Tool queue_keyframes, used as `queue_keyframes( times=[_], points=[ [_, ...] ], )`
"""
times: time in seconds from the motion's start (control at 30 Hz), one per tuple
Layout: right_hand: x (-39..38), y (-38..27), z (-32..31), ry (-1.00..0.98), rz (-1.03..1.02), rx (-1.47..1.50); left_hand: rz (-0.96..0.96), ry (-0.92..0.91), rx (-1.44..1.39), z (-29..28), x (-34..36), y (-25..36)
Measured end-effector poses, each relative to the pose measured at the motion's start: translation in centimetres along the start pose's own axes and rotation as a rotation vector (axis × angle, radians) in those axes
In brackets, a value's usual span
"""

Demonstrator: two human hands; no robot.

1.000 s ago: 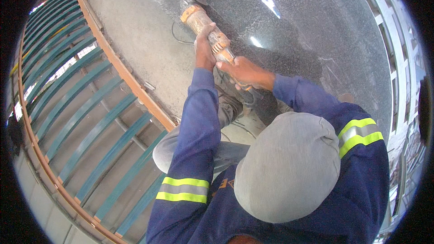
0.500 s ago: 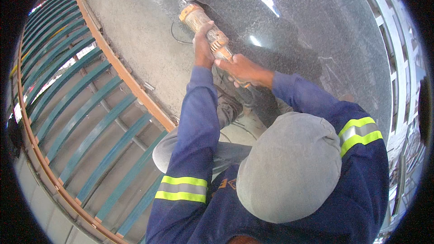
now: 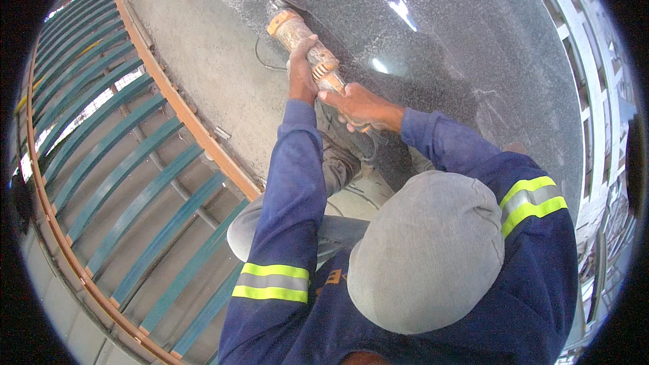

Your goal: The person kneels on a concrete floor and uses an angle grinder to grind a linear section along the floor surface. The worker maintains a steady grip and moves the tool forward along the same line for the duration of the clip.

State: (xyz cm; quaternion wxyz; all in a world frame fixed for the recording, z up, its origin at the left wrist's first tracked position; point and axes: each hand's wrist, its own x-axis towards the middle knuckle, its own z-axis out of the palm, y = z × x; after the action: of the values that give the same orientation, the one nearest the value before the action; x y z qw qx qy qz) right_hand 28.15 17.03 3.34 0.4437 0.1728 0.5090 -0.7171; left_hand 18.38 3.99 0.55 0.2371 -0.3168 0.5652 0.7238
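Observation:
Both hands are closed on a dusty orange-yellow angle grinder [image 3: 297,31]. My left hand [image 3: 302,71] wraps round the front part of its body. My right hand [image 3: 364,105] grips the rear handle end, closer to me. The grinder's head points away and to the left, at the edge of a dark grey, speckled slab surface [image 3: 446,47]. Its disc is hard to make out in the dark smear and pale dust there. A dark cord [image 3: 265,61] loops beside the tool on the left.
At left runs a railing of blue-green bars [image 3: 135,176] with an orange-brown frame [image 3: 177,122]. A strip of dusty concrete floor [image 3: 203,47] lies between railing and slab. White metal framework [image 3: 588,94] stands at right. My bent legs and a grey cap [image 3: 429,253] fill the lower middle.
The grinder and both hands have shifted very slightly to the left. My right arm and shoulder have moved a little left too. Both grips are the same.

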Motion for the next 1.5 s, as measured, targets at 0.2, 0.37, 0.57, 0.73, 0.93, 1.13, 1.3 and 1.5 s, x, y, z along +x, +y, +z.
queue_keyframes(
  times=[0.2,0.37,0.57,0.73,0.93,1.13,1.3,1.5],
  points=[
    [0.2,-0.3,-0.2,-0.008,-0.049,-0.011,-0.029,-0.037,-0.022,-0.3,0.6,0.3],
    [0.3,-0.6,0.0,0.007,-0.067,-0.005,-0.024,-0.002,-0.043,-0.4,0.7,0.3],
    [0.2,0.1,-0.4,-0.009,-0.016,-0.112,-0.039,0.015,-0.076,0.4,-0.5,0.3],
    [-0.4,-0.3,-0.4,-0.016,-0.030,-0.099,-0.028,0.018,-0.031,-0.3,-0.3,0.0],
    [0.0,0.1,-0.4,0.015,-0.061,-0.095,-0.043,-0.001,-0.016,0.0,-0.2,-0.1],
    [0.8,-0.1,0.0,0.009,-0.079,-0.066,-0.016,-0.024,0.010,-0.7,0.5,0.2],
    [0.7,-0.3,-0.3,0.004,-0.021,-0.053,-0.015,0.027,-0.045,-0.1,0.2,0.4],
    [-0.1,-0.1,-0.5,-0.032,-0.035,-0.057,-0.038,0.040,-0.044,0.6,-1.0,0.6]
  ],
)
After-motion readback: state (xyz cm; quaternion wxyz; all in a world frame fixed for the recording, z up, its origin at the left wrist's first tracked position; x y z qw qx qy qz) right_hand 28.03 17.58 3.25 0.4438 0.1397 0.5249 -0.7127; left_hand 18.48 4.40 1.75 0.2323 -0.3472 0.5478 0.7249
